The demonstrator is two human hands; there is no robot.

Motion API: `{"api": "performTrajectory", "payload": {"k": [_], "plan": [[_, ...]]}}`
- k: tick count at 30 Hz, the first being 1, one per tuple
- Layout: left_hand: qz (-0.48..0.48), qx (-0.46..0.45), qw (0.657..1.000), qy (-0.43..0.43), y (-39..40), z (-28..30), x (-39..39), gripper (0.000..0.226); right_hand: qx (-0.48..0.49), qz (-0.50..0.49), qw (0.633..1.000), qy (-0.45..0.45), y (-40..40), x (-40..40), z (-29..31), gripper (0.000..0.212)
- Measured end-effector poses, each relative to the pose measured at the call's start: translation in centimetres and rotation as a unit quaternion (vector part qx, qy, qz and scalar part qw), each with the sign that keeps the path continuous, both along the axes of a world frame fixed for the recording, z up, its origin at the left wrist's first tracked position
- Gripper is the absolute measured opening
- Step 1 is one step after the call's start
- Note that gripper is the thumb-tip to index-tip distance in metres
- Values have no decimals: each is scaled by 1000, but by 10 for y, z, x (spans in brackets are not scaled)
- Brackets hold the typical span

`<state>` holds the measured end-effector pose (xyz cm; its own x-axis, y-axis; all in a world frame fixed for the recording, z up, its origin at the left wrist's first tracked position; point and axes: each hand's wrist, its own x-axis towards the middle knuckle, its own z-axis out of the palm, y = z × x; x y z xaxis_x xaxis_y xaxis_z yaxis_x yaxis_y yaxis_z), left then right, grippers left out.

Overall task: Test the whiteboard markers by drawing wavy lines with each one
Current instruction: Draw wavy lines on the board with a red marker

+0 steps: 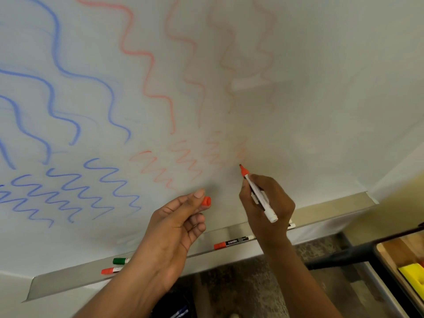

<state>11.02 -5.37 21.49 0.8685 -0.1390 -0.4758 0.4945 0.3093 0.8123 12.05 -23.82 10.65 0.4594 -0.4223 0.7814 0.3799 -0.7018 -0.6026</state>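
While the red marker [257, 192] leans against the whiteboard [321, 65], its tip sits at or just off the surface at the lower end of the rightmost, faintest small red squiggle [239, 150]; whether it actually touches I cannot tell. Its long axis runs from that tip, up and toward the board, down and to the right to its white tail end, which pokes out below the fingers. The right hand [266, 203] holds it: fingers and thumb are curled round the barrel in a writing grip, with the orange collar and tip left free above them.

Left of the marker and slightly lower, the left hand [176, 226] pinches the matching red cap [206, 201] between thumb and forefinger, its open end turned toward the marker. The cap is near the marker but apart from it, so recapping would mean bringing the two hands together.

Further left of the marker, the red wavy lines [146, 65] grow paler toward it, which suggests this pen is running dry. Beyond them lie the blue wavy lines [68, 111], much stronger.

Below the marker runs the tray [332, 207] at the board's foot. On it lie a capped red marker [232, 242] just under the right wrist and, further left, a green-capped marker [120, 260] and another red-capped marker [112, 270], partly hidden by the left forearm. The right hand is clearly the nearer to the board for any further stroke.
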Motion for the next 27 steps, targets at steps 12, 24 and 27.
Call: {"api": "performTrajectory", "payload": {"k": [12, 24, 27], "plan": [[-26, 4, 999, -19, -26, 12, -1, 15, 39, 8, 999, 7, 0, -8, -1, 8], [-30, -6, 999, -32, -31, 12, -5, 21, 71, -2, 994, -80, -36, -2, 61, 16], [-26, -7, 999, -30, -30, 11, -4, 19, 63, -14, 994, -86, -36, 4, 62, 13]]}}
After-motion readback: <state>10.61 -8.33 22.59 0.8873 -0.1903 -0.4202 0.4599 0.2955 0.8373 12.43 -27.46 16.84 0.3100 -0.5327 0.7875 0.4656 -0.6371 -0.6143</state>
